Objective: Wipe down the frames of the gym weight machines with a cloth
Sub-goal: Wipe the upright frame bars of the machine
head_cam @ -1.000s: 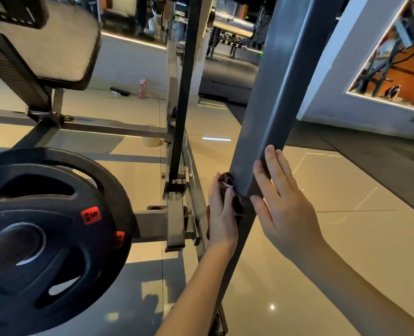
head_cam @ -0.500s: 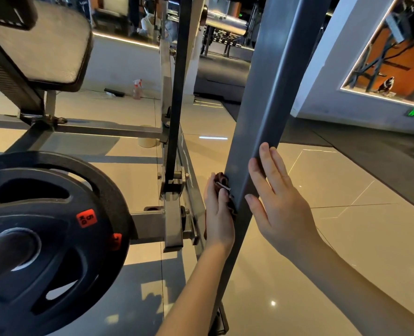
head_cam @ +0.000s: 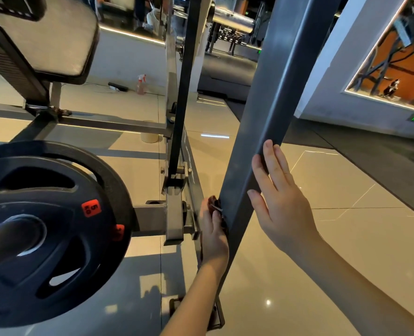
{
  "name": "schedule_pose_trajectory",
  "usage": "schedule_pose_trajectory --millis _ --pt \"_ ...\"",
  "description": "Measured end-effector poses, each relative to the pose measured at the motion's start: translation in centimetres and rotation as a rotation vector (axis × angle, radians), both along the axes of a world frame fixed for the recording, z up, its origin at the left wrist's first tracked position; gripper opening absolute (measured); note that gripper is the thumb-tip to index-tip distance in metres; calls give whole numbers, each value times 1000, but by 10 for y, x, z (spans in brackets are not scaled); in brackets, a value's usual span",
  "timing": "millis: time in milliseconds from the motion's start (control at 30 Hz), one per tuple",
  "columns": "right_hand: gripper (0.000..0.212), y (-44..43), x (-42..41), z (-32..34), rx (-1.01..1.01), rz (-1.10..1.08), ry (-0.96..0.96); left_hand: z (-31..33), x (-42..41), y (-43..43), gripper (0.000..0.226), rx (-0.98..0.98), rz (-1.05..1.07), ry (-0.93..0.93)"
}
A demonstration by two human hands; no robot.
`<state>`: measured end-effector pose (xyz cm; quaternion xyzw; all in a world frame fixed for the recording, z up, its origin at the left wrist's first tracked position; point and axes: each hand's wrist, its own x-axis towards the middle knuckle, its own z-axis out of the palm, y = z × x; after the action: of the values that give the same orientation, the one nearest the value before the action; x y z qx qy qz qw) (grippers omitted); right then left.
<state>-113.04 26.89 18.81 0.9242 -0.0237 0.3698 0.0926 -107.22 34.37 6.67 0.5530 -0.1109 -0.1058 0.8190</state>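
While the left hand [head_cam: 213, 235] curls its fingers round the dark cloth [head_cam: 212, 203] and presses it on the left side of the grey post [head_cam: 269, 98], the right hand [head_cam: 281, 204] lies flat and open on the post's right edge, holding nothing. The cloth has slid a little lower down the post than a moment ago, so the bottom part is likely next. A black weight plate [head_cam: 55, 229] hangs to the left. A spray bottle [head_cam: 141, 84] stands far off on the floor.
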Motion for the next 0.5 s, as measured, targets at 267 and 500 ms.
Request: schedule_pose_trajectory --millis 267,500 --pt "50 -3 4 -1 -99 -18 -30 34 -1 -7 44 -36 -25 -143" --pt "50 -4 2 2 -160 -30 -48 15 -9 -6 36 -10 5 -3"
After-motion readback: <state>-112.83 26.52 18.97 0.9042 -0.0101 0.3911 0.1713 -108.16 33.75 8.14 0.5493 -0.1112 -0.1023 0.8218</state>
